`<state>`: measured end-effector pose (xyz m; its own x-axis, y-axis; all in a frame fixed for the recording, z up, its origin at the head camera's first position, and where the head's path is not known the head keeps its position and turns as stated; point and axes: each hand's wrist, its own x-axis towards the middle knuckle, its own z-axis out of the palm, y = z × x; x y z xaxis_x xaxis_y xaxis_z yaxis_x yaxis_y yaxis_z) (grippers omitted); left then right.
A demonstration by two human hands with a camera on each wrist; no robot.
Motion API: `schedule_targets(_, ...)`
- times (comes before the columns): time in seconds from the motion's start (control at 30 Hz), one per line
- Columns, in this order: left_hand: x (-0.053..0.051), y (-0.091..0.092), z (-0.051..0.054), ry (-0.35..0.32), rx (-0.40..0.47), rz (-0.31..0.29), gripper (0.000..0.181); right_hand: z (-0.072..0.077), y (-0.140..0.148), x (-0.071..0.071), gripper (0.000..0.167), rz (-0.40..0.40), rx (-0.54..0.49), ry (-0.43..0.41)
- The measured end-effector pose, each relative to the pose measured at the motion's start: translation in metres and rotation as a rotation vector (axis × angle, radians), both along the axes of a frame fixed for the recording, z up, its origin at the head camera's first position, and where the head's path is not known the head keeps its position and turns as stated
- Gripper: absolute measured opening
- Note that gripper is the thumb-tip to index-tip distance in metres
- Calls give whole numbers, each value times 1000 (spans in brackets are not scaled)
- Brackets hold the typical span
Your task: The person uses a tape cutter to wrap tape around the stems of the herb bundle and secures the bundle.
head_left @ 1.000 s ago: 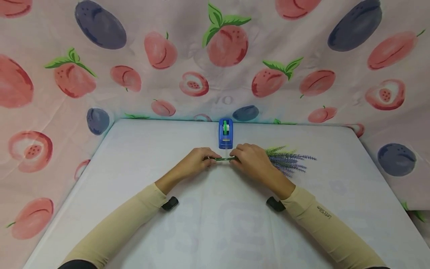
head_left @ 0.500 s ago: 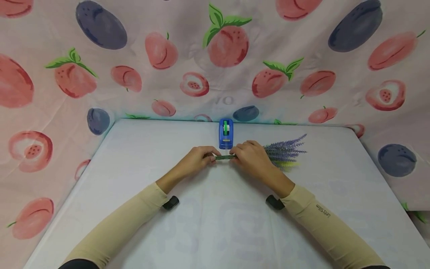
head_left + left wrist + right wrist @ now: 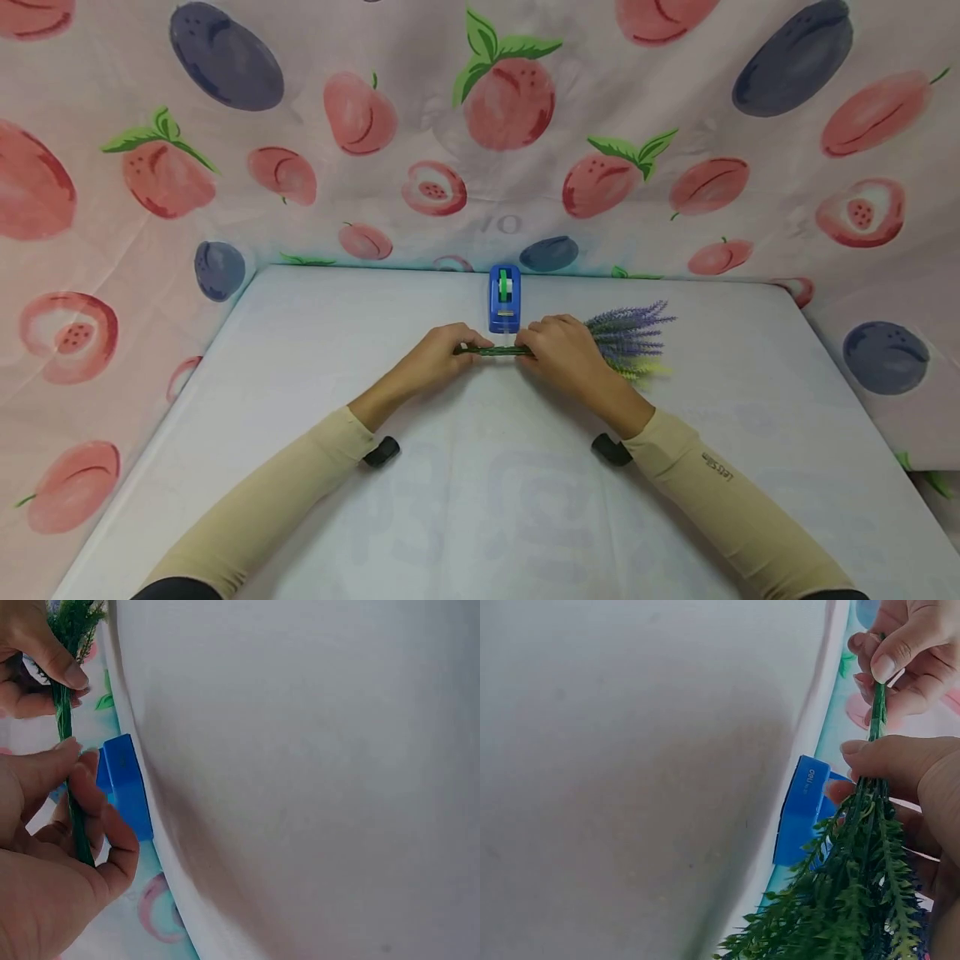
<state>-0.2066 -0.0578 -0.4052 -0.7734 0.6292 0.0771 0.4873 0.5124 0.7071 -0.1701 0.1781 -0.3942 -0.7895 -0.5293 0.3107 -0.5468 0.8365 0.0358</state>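
Note:
A bunch of artificial lavender point(image 3: 628, 333) lies sideways between my hands, its purple and yellow-green heads pointing right. My left hand point(image 3: 444, 357) pinches the green stems point(image 3: 501, 351) near their cut ends, as the left wrist view also shows. Just below the flower heads, my right hand point(image 3: 564, 354) grips the same stems between thumb and fingers. A blue tape dispenser point(image 3: 504, 307) with a green core stands right behind the stems. From its front a short clear strip of tape point(image 3: 506, 338) reaches toward the bare stretch of stem; whether it sticks there I cannot tell.
The white-covered table point(image 3: 510, 500) spreads around the hands. Behind it hangs a fruit-printed cloth point(image 3: 420, 108), close to the back of the dispenser. A black wrist camera point(image 3: 382, 452) sits below the left wrist, another black camera point(image 3: 611, 450) below the right.
The lavender bunch has rolled about its stems: its yellow-green sprigs went from the far side to the near side. Both hands kept their place with small finger shifts. The dispenser stayed still.

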Motion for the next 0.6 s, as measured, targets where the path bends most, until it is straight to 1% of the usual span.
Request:
schedule_targets(0.13,-2,0,1,27,-4,-10,26,-1,2,-1,13,21,-24,30)
schedule_targets(0.23,-3,0,1,45,-14,-16,24,-1,2,0,14,31,-32,35)
schedule_targets(0.33,-4,0,2,47,-21,-12,22,0,2,0,19,29,-32,31)
schedule_targets(0.5,-4,2,3,-1,1,16,20,0,1,-2,19,22,-39,47)
schedule_targets(0.57,-3,3,2,-11,-2,27,20,0,1,-3,17,25,-45,63)
schedule_targets(0.6,-3,4,2,-6,-8,28,20,0,1,-4,16,26,-45,74)
